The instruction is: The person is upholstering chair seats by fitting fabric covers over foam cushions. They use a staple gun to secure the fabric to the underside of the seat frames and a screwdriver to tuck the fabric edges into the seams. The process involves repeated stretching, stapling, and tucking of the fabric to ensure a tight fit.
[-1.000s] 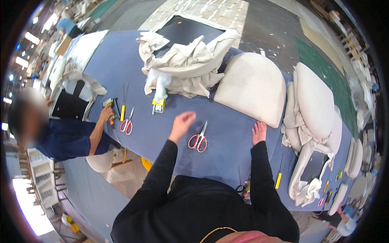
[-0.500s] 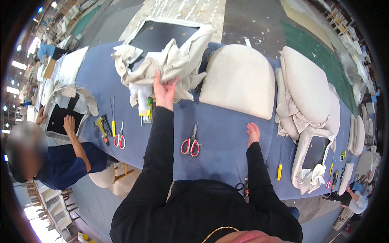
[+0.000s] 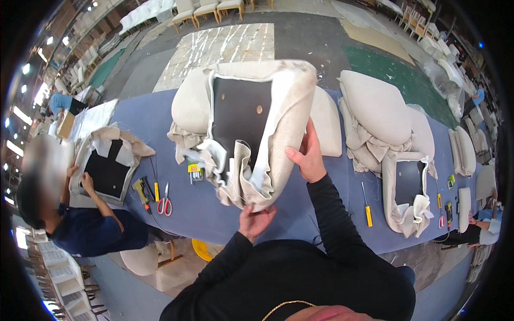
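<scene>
In front of me a beige chair-seat cushion is raised and tilted, its black underside board facing me. White wadding and loose, gathered fabric show along its lower edge. My right hand grips its right side, thumb on the fabric. Fingers of my left hand curl round the bottom edge near the gathered cloth. Behind it, partly hidden, lie another padded cushion at the left and a flat beige cushion at the right.
A blue-covered table carries a cushion stack, a smaller unfinished cushion, a yellow-handled tool, red-handled scissors and a yellow box. At the left a co-worker handles another black-backed cushion.
The cushion has been turned upright and brought nearer. My right hand has moved from beside the table's middle onto its side; my left hand has shifted down to its bottom edge. The middle scissors are now hidden.
</scene>
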The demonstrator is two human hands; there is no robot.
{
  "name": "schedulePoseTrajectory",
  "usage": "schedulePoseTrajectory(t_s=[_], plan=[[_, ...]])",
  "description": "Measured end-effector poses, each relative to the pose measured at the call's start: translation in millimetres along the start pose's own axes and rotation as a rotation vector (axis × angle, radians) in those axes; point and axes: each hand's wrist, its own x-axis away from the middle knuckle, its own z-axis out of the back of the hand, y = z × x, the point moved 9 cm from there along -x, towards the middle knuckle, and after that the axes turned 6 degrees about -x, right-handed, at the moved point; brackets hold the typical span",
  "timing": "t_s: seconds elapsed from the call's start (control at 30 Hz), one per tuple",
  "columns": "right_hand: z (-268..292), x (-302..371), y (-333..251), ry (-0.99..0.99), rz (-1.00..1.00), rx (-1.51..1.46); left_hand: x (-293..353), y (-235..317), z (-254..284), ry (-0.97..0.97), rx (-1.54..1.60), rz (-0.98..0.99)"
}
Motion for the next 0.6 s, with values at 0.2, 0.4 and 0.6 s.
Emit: schedulePoseTrajectory(t_s=[0.2, 0.4, 0.6], plan=[[-80, 51, -102, -0.051, -0.045, 0.253, 40, -101, -22, -0.342, 0.08, 0.366], [-82, 86, -47, -0.073, 0.076, 0.961, 59, -143, -16, -0.126, -0.43, 0.828], [-38, 125, -57, 0.01, 0.053, 0.903, 59, -67, 9, -0.198, -1.429, 0.488]])
